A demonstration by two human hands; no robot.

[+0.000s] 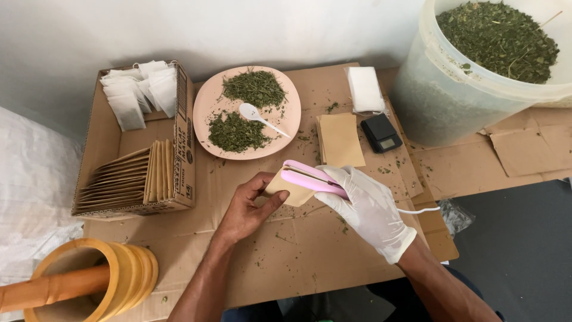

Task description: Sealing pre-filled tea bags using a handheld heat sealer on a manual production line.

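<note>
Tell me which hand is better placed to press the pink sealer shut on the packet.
Right, probably. The gloved right hand already grips the pink sealer, whose jaws straddle the tan packet's edge. The bare left hand is busy steadying that packet.

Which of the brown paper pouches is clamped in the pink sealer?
The brown pouch pinched by the bare left hand, with the pink sealer in the gloved right hand closed over it. The others lie flat by the scale or stand in the box.
</note>
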